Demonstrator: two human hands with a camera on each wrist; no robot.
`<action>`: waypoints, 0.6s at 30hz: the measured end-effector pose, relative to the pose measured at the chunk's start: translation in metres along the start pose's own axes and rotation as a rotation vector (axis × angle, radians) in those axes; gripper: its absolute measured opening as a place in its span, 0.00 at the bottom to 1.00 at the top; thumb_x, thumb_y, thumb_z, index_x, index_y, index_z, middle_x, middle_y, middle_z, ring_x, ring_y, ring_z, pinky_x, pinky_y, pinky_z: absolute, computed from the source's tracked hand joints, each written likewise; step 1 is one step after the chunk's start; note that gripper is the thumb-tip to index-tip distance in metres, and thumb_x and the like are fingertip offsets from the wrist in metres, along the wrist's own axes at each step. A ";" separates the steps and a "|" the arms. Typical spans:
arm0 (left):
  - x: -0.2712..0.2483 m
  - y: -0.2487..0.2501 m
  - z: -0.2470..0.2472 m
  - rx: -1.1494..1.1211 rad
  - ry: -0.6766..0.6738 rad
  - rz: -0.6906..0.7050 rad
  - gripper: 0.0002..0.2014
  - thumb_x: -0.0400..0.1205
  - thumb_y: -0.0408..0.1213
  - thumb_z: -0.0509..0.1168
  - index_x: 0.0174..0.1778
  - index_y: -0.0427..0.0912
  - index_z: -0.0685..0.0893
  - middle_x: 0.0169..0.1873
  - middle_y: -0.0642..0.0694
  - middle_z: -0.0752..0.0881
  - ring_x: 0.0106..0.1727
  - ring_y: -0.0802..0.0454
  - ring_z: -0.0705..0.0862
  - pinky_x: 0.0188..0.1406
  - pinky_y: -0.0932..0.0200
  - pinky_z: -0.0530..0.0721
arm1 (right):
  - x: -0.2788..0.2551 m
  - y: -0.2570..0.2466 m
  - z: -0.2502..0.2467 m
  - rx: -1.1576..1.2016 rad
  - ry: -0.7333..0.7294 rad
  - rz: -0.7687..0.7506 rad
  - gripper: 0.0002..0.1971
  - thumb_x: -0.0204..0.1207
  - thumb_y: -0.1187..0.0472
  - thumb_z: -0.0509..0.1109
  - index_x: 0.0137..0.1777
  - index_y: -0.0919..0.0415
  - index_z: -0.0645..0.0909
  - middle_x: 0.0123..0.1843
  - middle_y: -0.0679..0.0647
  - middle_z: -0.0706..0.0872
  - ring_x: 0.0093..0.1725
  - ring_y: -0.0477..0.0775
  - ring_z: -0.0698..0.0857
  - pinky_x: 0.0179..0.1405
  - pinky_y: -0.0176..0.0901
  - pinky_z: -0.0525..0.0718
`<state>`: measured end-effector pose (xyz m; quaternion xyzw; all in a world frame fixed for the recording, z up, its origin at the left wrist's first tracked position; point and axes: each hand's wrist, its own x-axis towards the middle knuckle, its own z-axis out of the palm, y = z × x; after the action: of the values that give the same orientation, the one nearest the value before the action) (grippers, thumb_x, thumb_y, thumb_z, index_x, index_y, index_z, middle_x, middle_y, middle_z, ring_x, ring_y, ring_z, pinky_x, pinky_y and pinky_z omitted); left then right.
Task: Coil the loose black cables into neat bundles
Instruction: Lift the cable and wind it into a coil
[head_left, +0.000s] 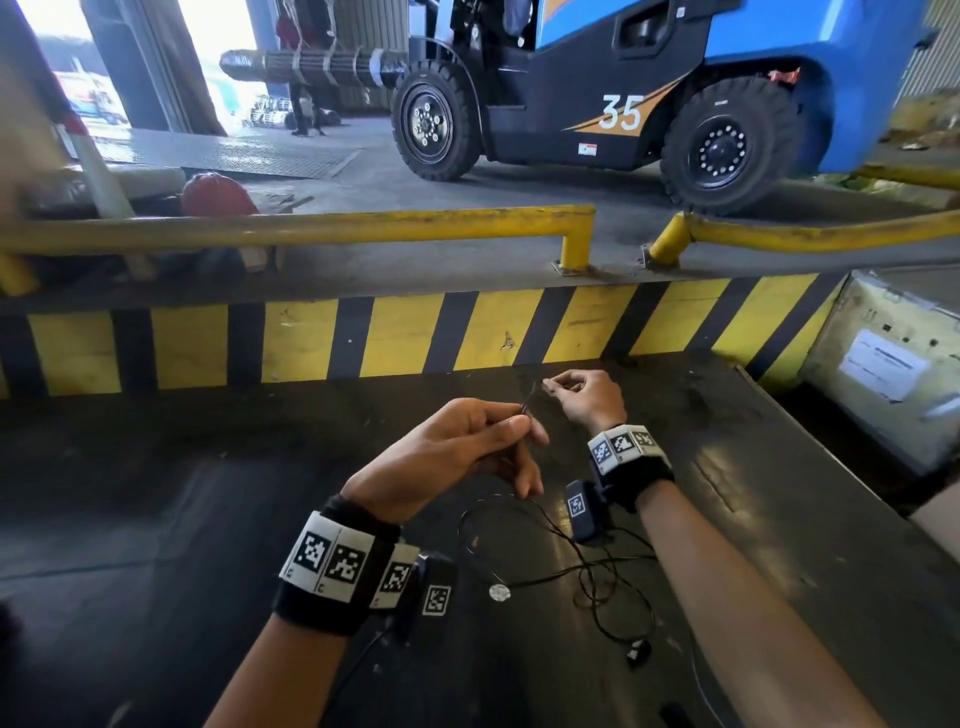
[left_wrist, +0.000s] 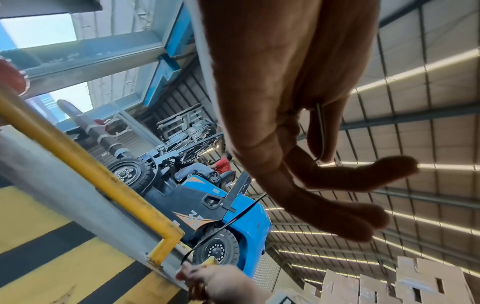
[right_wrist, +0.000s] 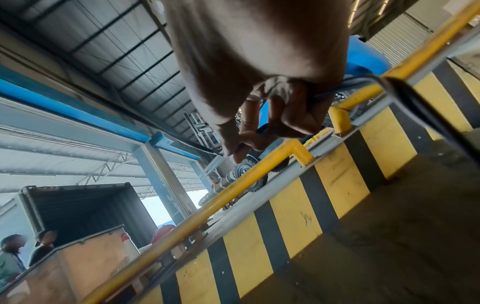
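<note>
Two hands, one thin black cable between them.
The left hand (head_left: 457, 447) and the right hand (head_left: 587, 397) each pinch the black cable (head_left: 527, 402); its tangled rest lies at 6 o'clock, loops hard to count.

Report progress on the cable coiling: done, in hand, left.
Done: no finished bundle is visible. In hand: the left hand and right hand each pinch the thin black cable, a short stretch running between them above the dark surface. Left: most of the cable lies in loose tangled loops on that surface, uncoiled, its end piece trailing nearest the person.
</note>
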<state>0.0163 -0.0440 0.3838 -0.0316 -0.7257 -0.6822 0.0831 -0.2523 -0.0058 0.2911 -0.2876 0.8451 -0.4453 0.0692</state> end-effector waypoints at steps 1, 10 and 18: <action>0.000 0.001 0.002 0.000 -0.002 -0.016 0.14 0.93 0.32 0.52 0.52 0.32 0.82 0.33 0.35 0.86 0.44 0.37 0.89 0.52 0.53 0.88 | -0.004 0.002 0.002 0.001 -0.012 0.000 0.10 0.76 0.47 0.78 0.45 0.54 0.93 0.40 0.51 0.91 0.49 0.54 0.91 0.48 0.41 0.84; 0.036 0.007 -0.018 -0.404 0.225 0.308 0.14 0.92 0.30 0.49 0.67 0.30 0.77 0.60 0.32 0.89 0.61 0.38 0.89 0.67 0.46 0.85 | -0.071 0.032 0.021 0.076 -0.356 -0.104 0.17 0.69 0.34 0.74 0.37 0.47 0.92 0.34 0.54 0.91 0.35 0.51 0.86 0.45 0.55 0.89; 0.086 -0.008 -0.053 0.123 0.583 0.357 0.16 0.93 0.31 0.52 0.70 0.24 0.78 0.62 0.29 0.88 0.60 0.36 0.91 0.65 0.45 0.87 | -0.144 -0.006 -0.047 0.288 -0.496 -0.437 0.18 0.85 0.50 0.69 0.39 0.61 0.88 0.28 0.51 0.82 0.30 0.44 0.76 0.32 0.39 0.72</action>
<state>-0.0656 -0.1032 0.3933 0.0434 -0.6941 -0.5924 0.4068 -0.1480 0.1035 0.3038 -0.5481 0.6497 -0.4809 0.2151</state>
